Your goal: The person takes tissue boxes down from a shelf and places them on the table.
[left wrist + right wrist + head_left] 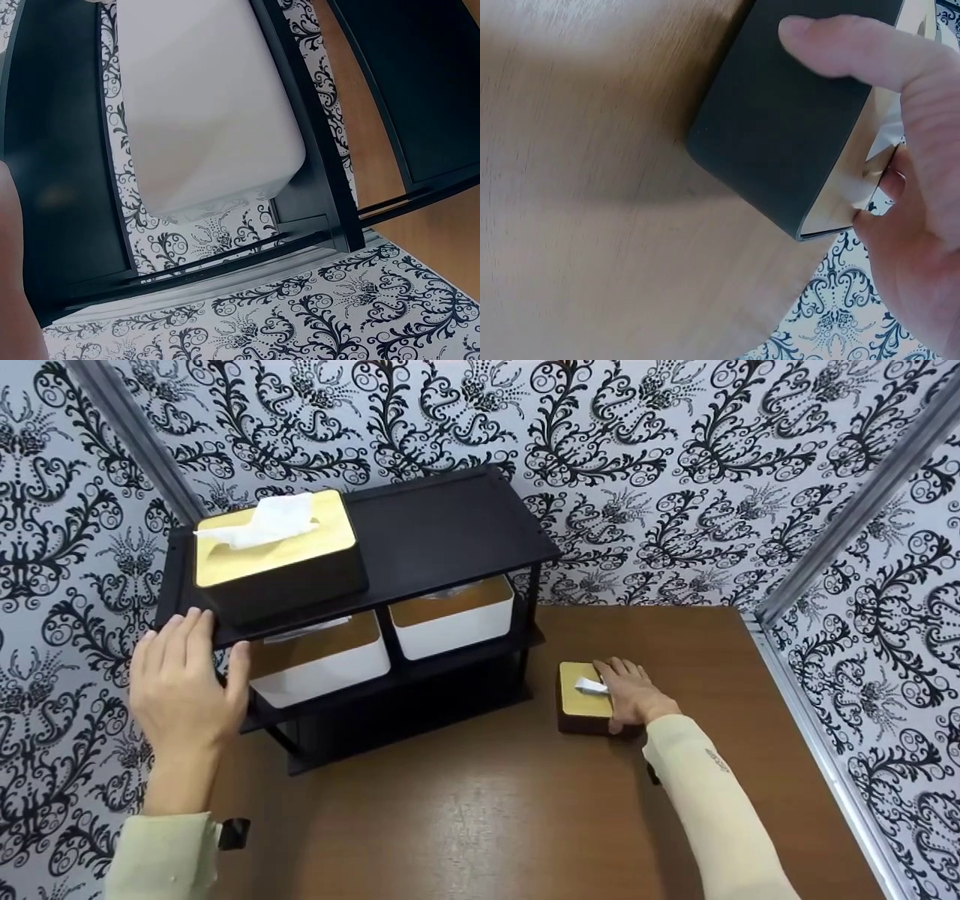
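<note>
On the brown table to the right stands a small black tissue box (585,701) with a yellow wood-look lid and a white tissue poking out. My right hand (634,694) grips it from above. The thumb (840,45) presses the dark front side, while the other fingers reach over the lid to the far side, partly hidden. At the left, my left hand (184,682) rests with fairly straight fingers at the front left corner of a black shelf rack (442,532). Just beyond those fingers, a larger black tissue box (277,555) with a yellow lid sits on the top shelf.
Two white bins (322,667) with brown insides stand side by side on the rack's middle shelf, white paper showing inside. Patterned walls (675,472) enclose the table (465,817), and a metal rail (817,750) runs along its right edge.
</note>
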The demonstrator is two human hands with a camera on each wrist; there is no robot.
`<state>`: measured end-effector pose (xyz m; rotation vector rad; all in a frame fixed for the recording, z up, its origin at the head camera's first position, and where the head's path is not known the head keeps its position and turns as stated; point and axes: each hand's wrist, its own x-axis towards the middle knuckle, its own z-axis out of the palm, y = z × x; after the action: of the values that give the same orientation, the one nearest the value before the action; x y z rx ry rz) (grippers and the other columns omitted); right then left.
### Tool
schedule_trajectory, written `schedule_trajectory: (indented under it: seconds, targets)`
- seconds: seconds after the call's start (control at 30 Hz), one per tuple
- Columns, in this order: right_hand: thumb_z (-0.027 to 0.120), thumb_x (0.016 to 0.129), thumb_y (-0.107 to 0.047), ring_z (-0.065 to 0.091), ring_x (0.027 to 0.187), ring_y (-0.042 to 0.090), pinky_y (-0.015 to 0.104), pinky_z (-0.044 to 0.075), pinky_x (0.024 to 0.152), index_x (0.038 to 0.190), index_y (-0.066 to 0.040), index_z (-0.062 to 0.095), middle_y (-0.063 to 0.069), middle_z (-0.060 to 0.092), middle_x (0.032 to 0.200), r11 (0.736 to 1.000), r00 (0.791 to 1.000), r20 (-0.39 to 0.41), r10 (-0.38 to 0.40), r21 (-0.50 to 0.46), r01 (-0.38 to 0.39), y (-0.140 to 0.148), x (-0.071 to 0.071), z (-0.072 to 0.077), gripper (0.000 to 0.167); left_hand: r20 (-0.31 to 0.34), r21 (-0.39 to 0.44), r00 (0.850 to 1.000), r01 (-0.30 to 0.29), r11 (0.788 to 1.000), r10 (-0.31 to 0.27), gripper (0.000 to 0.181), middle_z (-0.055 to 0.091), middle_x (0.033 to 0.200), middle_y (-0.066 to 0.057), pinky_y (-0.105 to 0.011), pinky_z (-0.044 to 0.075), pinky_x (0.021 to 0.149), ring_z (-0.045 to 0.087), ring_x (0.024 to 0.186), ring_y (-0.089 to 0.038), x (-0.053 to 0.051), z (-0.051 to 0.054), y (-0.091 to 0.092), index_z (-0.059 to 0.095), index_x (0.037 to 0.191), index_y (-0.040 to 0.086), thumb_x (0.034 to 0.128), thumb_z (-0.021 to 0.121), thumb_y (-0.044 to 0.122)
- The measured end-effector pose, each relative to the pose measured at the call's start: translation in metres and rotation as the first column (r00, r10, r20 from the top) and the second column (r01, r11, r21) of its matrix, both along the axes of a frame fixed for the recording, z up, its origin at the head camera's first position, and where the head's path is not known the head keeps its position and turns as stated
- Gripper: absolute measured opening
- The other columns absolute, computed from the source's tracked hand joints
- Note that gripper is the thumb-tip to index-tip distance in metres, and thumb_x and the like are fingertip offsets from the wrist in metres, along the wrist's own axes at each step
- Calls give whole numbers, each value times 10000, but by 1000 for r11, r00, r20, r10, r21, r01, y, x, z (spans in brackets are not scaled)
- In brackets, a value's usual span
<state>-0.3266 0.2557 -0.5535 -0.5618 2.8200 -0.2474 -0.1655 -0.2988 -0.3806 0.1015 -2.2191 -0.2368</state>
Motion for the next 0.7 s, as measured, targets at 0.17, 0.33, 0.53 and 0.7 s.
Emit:
schedule_trajectory:
  seconds: [0.17, 0.33, 0.53, 0.7]
  targets:
    - [897, 465, -105, 202, 1448, 473, 608, 162, 1196, 1523, -38, 234, 285, 266, 1548, 1000, 1000, -10, -2, 8, 2, -2, -2, -4, 1251, -9, -3, 1000, 3, 1000, -3, 592, 613, 1340, -159, -406, 281, 1196, 541, 1251, -375, -1, 0, 0, 592, 1311, 49, 939, 440, 484]
    - [882, 461, -107, 169, 1469, 449, 587, 127, 1211, 1534, -59, 205, 252, 241, 1564, 1000, 1000, -26, -1, 1, 1, 0, -9, -16, 1270, 16, -37, 1000, -5, 999, 6, 610, 594, 1361, -171, -406, 270, 1199, 528, 1262, -383, 0, 1, -2, 566, 1332, 32, 961, 388, 483]
    - [873, 490, -83, 100, 1496, 442, 604, 72, 1213, 1551, -82, 160, 247, 152, 1607, 999, 999, 17, -37, 11, 36, -2, -12, -20, 1278, -5, -5, 1000, 3, 1000, -3, 602, 612, 1345, -154, -397, 279, 1198, 540, 1254, -369, -1, 0, -1, 589, 1316, 52, 942, 427, 495]
    - [879, 514, -65, 79, 1510, 413, 603, 60, 1214, 1562, -98, 137, 222, 111, 1627, 997, 997, 46, -61, 40, 60, -6, -14, -19, 1284, -28, 2, 1000, 8, 1000, -8, 599, 617, 1336, -157, -403, 286, 1193, 544, 1251, -371, -1, 0, 0, 595, 1309, 43, 941, 422, 482]
